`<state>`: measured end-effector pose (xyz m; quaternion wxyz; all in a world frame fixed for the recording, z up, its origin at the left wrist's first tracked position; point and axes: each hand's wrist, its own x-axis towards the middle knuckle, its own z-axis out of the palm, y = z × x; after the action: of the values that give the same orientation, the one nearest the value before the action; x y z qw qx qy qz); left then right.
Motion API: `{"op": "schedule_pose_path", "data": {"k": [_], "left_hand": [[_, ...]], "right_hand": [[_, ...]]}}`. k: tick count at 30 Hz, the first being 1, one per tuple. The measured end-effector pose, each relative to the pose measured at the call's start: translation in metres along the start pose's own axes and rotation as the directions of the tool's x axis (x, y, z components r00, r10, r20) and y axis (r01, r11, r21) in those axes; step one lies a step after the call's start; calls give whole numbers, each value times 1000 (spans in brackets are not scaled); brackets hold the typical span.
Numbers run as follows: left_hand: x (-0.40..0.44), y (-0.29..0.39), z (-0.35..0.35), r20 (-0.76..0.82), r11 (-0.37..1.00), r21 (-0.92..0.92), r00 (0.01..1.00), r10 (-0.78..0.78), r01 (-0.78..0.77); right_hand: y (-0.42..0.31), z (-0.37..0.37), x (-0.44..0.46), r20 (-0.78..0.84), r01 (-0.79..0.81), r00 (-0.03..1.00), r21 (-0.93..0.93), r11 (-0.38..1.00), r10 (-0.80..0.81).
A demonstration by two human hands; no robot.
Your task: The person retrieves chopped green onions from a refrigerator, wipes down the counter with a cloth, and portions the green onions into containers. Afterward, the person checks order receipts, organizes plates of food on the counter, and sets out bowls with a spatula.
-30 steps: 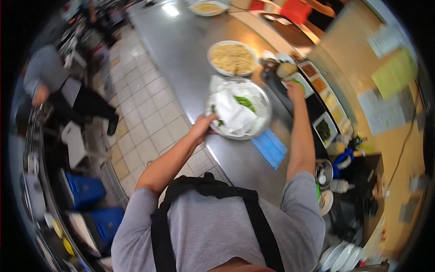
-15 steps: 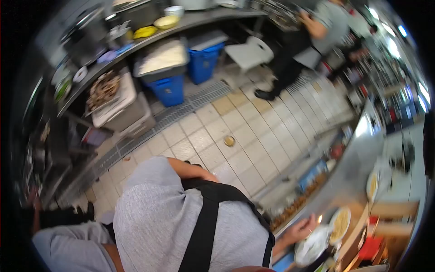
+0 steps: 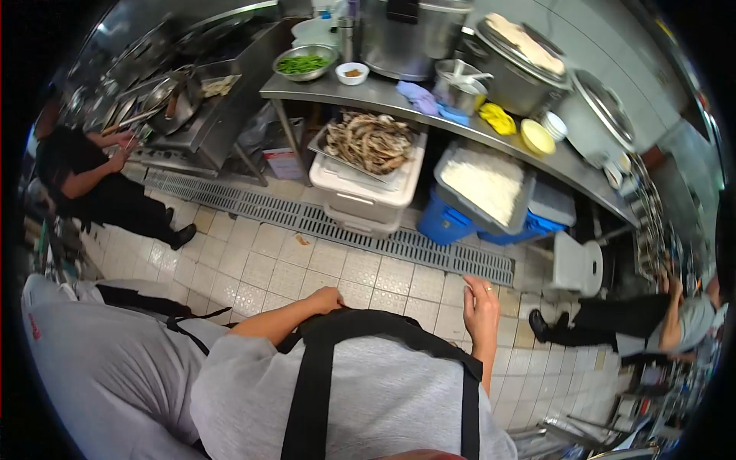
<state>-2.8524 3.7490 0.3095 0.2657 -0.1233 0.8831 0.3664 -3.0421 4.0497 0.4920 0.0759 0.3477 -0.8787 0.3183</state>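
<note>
Has swung both hands away from the metal bowl. Curls left hand [image 3: 325, 299] at the black cloth apron [image 3: 376, 320], cannot tell if gripping; holds right hand [image 3: 481, 307] loosely open, visibly empty. Faces open beige floor tiles [image 3: 360, 270], grey slotted drain [image 3: 330, 225], far steel table [image 3: 326, 90] edge.

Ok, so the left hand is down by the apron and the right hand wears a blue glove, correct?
Not quite: the right hand is bare, with no glove on it, as the head view shows. The left hand is indeed down by the apron.
</note>
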Motion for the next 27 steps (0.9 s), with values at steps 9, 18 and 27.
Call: {"op": "schedule_pose_path", "data": {"k": [9,18,27], "left_hand": [[79,9,-168,-423,993,86,906,-33,76],[115,-27,-427,-894,981,-162,436,-103,-102],[188,-158,-674,-824,723,-524,484,-295,-450]], "right_hand": [[77,63,172,146,35,989,-122,992,-17],[6,161,428,193,438,861,191,878,-472],[-207,354,668,-7,690,724,29,723,-690]]}}
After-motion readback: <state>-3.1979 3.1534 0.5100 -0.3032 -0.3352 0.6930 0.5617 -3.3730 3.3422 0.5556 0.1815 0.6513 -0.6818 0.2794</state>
